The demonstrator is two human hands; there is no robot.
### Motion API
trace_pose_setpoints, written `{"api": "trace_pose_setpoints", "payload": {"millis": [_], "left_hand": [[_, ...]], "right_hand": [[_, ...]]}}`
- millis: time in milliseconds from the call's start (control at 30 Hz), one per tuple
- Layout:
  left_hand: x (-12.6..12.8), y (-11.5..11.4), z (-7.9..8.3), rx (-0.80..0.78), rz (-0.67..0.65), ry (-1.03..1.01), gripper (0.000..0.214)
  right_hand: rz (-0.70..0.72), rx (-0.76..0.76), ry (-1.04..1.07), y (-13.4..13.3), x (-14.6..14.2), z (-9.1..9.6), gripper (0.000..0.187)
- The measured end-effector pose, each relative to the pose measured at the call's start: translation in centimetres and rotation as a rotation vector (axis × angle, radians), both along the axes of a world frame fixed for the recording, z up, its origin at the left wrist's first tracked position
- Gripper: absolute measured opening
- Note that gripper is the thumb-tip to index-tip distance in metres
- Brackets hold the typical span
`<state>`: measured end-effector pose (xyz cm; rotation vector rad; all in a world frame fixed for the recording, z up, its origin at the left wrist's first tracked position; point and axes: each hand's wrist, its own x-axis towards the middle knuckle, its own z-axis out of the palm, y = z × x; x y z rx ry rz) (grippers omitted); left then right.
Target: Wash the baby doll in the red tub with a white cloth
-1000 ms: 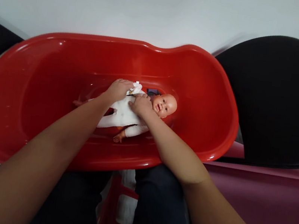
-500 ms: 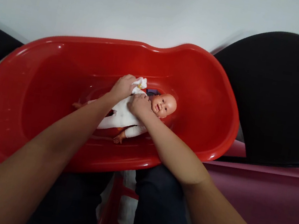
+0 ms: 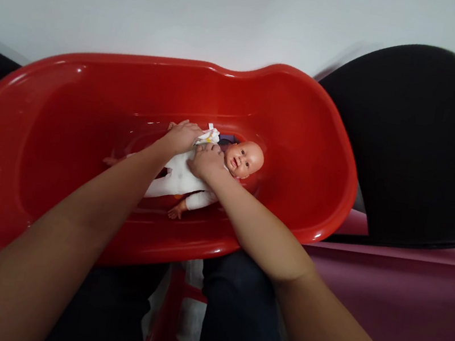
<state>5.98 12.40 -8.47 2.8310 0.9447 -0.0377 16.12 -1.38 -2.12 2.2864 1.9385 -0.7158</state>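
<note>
A baby doll (image 3: 243, 160) in a white suit lies on its back inside a big red plastic tub (image 3: 68, 110), head to the right. My left hand (image 3: 181, 135) is closed on a bunched fold of the doll's white suit (image 3: 209, 134) near its far shoulder. My right hand (image 3: 207, 161) rests on the doll's chest just below its chin, fingers curled into the cloth. One of the doll's bare hands (image 3: 175, 211) sticks out toward me.
The tub rests across my lap, over my dark trousers (image 3: 240, 311). A black rounded chair back (image 3: 422, 143) stands at the right above a maroon surface (image 3: 405, 302). A red stool with white cloth (image 3: 183, 313) shows between my legs. A pale wall fills the top.
The tub and doll have shifted slightly left in view. My left hand lifted the bunched white cloth, then lowered it a little; my right hand stayed on the chest.
</note>
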Motion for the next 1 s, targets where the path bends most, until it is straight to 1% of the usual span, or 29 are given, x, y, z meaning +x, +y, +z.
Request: {"api": "trace_pose_setpoints", "payload": {"millis": [133,267,367,433,467,567,633,700,767,833,867,900,1000], "left_hand": [[-1.8,-0.2,0.4,0.096,0.039,-0.002,0.051],[-3.3,-0.7,0.4,0.182,0.158,0.022,0.046],[-3.3,-1.5,0.9,0.212,0.267,0.044,0.043],[-2.7,-2.1,1.4,0.205,0.291,0.025,0.043],[-2.2,-2.3,1.6,0.187,0.262,0.001,0.045],[-0.4,-3.0,2.1,0.051,0.056,-0.086,0.048],[0.5,-3.1,2.2,-0.036,-0.032,-0.103,0.048],[0.6,-3.1,2.3,-0.04,-0.021,-0.075,0.048],[0.0,-2.7,2.4,0.017,0.027,-0.02,0.047],[-1.3,-2.3,2.6,0.066,0.061,0.034,0.046],[-2.0,-2.1,2.7,0.084,0.081,0.055,0.045],[-2.7,-2.0,2.9,0.096,0.097,0.072,0.044],[-4.6,-2.6,3.5,0.111,0.178,0.099,0.044]], "right_hand": [[-0.003,-0.002,-0.02,0.2,0.0,-0.3,0.067],[0.004,-0.003,-0.022,0.4,0.0,-0.6,0.066],[0.002,-0.005,-0.022,0.4,0.0,-0.6,0.066],[-0.004,-0.014,-0.021,0.3,0.0,-0.3,0.066],[-0.007,-0.014,-0.018,0.3,0.0,-0.2,0.064],[-0.025,0.01,0.0,0.1,0.0,0.1,0.061],[-0.04,0.033,0.007,0.0,0.0,0.1,0.06],[-0.045,0.045,0.0,0.1,0.0,0.1,0.059],[-0.037,0.044,-0.012,0.1,0.0,0.0,0.059],[-0.023,0.028,-0.028,0.2,0.0,0.1,0.065],[-0.008,0.015,-0.034,0.2,0.0,0.1,0.073],[0.016,-0.002,-0.036,0.1,0.0,0.2,0.083],[0.128,-0.065,-0.035,0.1,0.1,0.5,0.123]]}}
